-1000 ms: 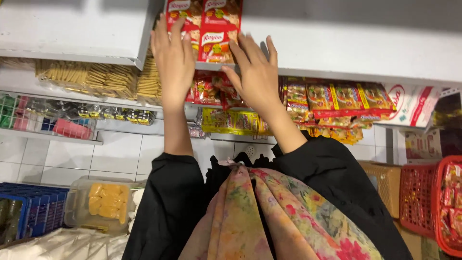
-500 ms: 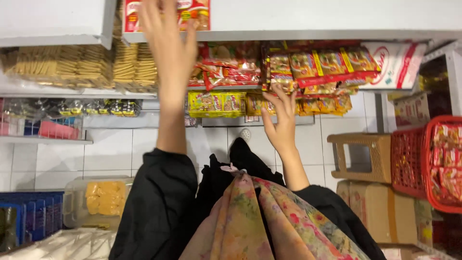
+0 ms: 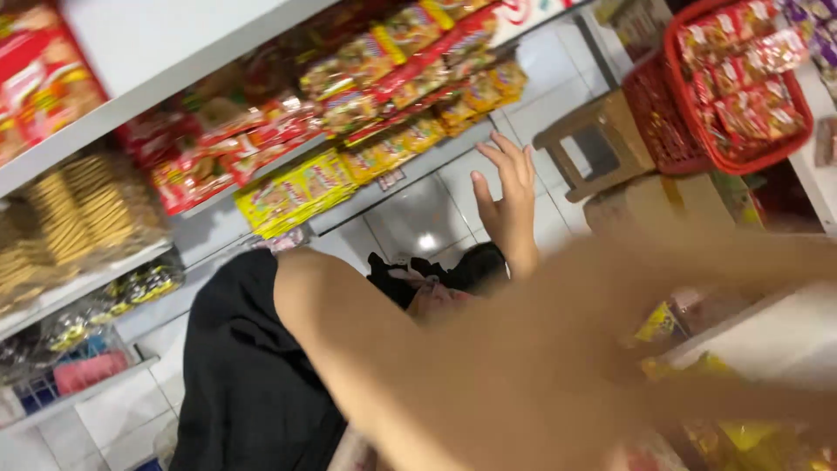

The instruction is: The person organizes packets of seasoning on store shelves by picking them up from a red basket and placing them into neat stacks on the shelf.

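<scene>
My right hand (image 3: 508,196) is open, fingers spread and holding nothing, just below the yellow snack packets (image 3: 292,187) on the shelf (image 3: 410,170), while my left hand (image 3: 610,349) sweeps across so close and blurry I can't tell its grip, red basket (image 3: 671,113) off to the right.

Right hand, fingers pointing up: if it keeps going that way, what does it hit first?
Probably the white shelf edge just above the right hand, then the yellow snack packets lying on it. Depth is unclear; the hand may be in front of the shelf rather than under it.
</scene>
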